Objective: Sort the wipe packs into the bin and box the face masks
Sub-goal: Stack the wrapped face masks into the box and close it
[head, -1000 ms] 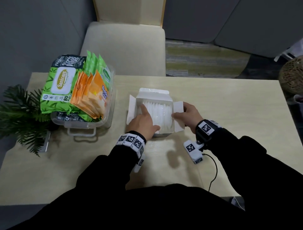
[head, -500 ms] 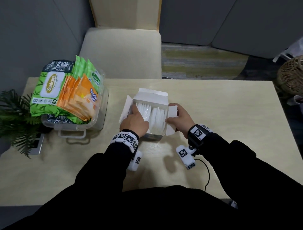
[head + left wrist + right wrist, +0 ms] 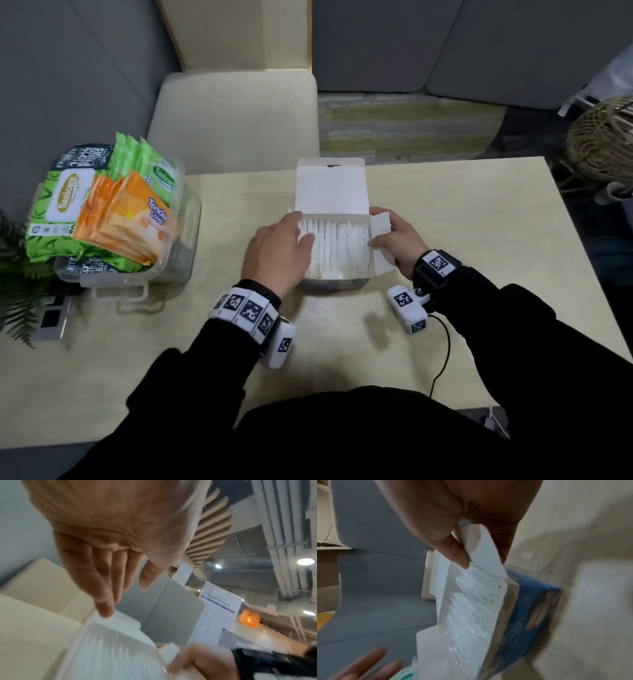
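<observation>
1. The person's left hand (image 3: 279,251) is now lying along the left edge of the open blue-and-white cardboard mask box (image 3: 334,286), no longer inside it with a finger pressing the stack as a second ago; its fingers are reaching out fairly straight, one fingertip touching the box's rim in the left wrist view, gripping nothing that I can make out.
2. The right hand (image 3: 399,245) is pinching the white right-hand side flap (image 3: 380,245) between thumb and fingers, as the right wrist view is showing; half a second ago it was only resting against that side.
3. The large white lid flap (image 3: 330,188) is standing up behind the box and looking more upright than before, though the head camera is also shifting.
4. The white wrapped face masks (image 3: 337,248) are sitting packed on edge inside the box, which is resting mid-table; so boxing looks done and closing is probably starting, side flaps first, then lid.
5. The green and orange wipe packs (image 3: 113,209) are standing in the clear plastic bin (image 3: 185,240) at the table's left, just as before; that half seems finished.
</observation>
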The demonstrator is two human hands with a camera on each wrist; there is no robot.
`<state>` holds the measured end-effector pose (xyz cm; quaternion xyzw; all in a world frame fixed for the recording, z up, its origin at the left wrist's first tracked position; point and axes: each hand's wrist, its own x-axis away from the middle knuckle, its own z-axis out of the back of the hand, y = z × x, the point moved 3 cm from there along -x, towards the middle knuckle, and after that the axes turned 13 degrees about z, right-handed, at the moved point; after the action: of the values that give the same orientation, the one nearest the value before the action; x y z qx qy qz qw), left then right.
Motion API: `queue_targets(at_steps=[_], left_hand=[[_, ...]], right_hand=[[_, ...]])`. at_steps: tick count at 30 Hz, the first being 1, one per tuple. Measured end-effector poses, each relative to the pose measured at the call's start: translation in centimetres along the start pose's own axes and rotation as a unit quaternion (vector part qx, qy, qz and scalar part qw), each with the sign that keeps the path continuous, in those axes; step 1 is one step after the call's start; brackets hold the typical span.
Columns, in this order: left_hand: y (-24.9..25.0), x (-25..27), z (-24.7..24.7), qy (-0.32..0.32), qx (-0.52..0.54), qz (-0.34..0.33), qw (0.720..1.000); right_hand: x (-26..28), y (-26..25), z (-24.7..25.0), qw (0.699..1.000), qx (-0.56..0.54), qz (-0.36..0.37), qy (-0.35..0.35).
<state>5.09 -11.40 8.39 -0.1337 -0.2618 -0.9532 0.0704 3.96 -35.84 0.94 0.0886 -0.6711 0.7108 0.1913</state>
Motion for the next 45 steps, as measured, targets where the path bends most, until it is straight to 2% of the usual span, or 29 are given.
queue_targets(at_steps=[2,4,5,7,8,9,10,13,16,19,21,23,26,30,32,35,38,42,45], left_hand=[[0.2,-0.7,2.3,0.046,0.064,-0.005,0.997],[-0.5,-2.3,2.3,0.030,0.096,0.029,0.995],[-1.1,-3.1,1.6,-0.007,0.125,0.064,0.990],[-1.8,-3.8,-0.2,-0.101,0.235,0.146,0.956],[-2.0,-3.8,-1.1,-0.137,0.281,0.169,0.935],[-2.3,-3.7,-1.9,-0.154,0.301,0.172,0.925],[-2.5,-3.7,-2.6,-0.156,0.306,0.160,0.926],[-2.5,-3.4,-3.6,-0.114,0.228,0.090,0.963],[-2.6,-3.6,-4.3,-0.085,0.156,0.077,0.981],[-3.1,-4.5,-4.7,-0.148,0.226,0.136,0.953],[-3.0,-5.0,-4.6,-0.207,0.260,0.153,0.931],[-3.0,-5.5,-4.4,-0.227,0.270,0.129,0.927],[-3.1,-5.7,-4.0,-0.188,0.302,0.089,0.930],[-3.2,-5.1,-4.2,-0.154,0.351,0.059,0.922],[-3.4,-4.9,-4.6,-0.152,0.342,0.041,0.927],[-3.8,-4.6,-5.0,-0.148,0.338,0.016,0.929],[-4.0,-3.8,-4.9,-0.157,0.338,0.006,0.928],[-4.5,-2.7,-4.4,-0.170,0.280,-0.020,0.944],[-4.6,-2.2,-4.2,-0.177,0.267,-0.038,0.947]], right_hand=[[-0.3,-0.4,1.2,1.000,-0.016,0.006,0.016],[-0.3,-0.9,2.0,0.998,-0.047,0.008,0.037],[-0.1,-1.1,2.2,0.996,-0.071,0.007,0.044],[0.3,-1.2,2.4,0.993,-0.109,0.009,0.046],[0.5,-1.2,2.4,0.994,-0.099,0.018,0.041],[0.7,-1.0,2.2,0.997,-0.067,0.033,0.034],[0.9,-0.7,2.1,0.998,-0.012,0.055,0.028],[1.1,0.0,1.4,0.983,0.150,0.102,0.011],[0.5,0.8,1.3,0.991,0.118,0.061,-0.006],[-0.6,0.8,1.5,0.996,0.057,-0.011,-0.068],[-1.2,0.2,1.7,0.993,0.046,-0.007,-0.113],[-1.7,-0.4,1.8,0.990,0.054,0.018,-0.130],[-1.6,-0.9,1.8,0.991,0.057,0.065,-0.106],[-1.1,-0.6,1.5,0.984,0.051,0.165,-0.054],[-0.8,-0.3,1.3,0.984,0.030,0.172,-0.035],[0.0,-0.5,1.6,0.991,-0.031,0.127,-0.007],[0.8,-0.4,2.0,0.989,-0.023,0.144,-0.028],[1.7,1.0,2.2,0.970,0.091,0.210,-0.080],[2.2,1.2,2.1,0.962,0.132,0.229,-0.073]])
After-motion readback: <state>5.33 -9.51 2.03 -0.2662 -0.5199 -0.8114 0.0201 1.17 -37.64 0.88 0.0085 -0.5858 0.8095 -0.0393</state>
